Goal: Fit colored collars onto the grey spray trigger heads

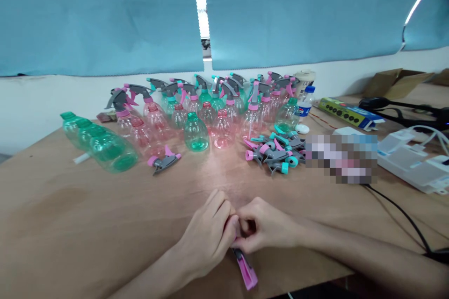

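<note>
Close to the table's front edge, my left hand (212, 233) and my right hand (261, 226) meet with their fingers closed around one grey and pink trigger spray head (246, 272). Its pink end sticks out below my fingers towards me, while the rest is hidden in the grip. Beyond my hands, a loose pink and grey spray head (164, 162) lies to the left. A heap of loose spray heads (275, 152) in grey, pink and teal lies to the right. Between these stand an uncapped green bottle (196, 133) and an uncapped pink bottle (223, 130).
Several spray bottles with heads fitted (229, 107) stand in rows at the back. Green bottles (108, 147) lie in a row at the left. A Pepsi bottle (306, 101), a green box (351, 113), a clear plastic container (414, 159) and a black cable (400, 205) are at the right.
</note>
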The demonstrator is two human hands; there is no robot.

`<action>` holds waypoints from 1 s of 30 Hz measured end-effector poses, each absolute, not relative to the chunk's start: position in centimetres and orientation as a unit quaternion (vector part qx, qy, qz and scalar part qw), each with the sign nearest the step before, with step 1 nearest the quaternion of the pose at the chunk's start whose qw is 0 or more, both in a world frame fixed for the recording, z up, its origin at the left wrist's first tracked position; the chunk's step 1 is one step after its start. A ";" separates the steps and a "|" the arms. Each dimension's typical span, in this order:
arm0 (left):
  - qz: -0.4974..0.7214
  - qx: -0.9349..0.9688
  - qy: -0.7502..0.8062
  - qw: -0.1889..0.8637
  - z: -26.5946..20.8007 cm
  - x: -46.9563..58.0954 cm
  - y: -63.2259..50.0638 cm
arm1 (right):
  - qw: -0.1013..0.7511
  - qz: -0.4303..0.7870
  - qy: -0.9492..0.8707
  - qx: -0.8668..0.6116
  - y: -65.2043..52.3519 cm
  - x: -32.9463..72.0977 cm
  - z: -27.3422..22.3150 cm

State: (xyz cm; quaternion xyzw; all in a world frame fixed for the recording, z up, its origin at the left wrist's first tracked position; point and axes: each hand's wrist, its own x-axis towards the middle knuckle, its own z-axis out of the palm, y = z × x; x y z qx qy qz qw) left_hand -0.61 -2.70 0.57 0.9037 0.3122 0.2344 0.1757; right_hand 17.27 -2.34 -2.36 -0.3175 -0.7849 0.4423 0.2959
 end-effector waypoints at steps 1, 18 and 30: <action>0.235 0.905 0.309 0.172 0.5 -0.6 -2.7 | 0.294 0.446 -0.784 -0.317 -2.3 17.2 -2.4; 0.293 0.870 0.352 0.183 -0.4 -1.6 -1.7 | 0.291 0.423 -0.796 -0.319 -1.5 18.0 -2.3; 0.252 0.793 0.440 0.338 1.0 -1.8 -1.0 | 0.281 0.413 -0.798 -0.337 -1.3 18.3 -1.5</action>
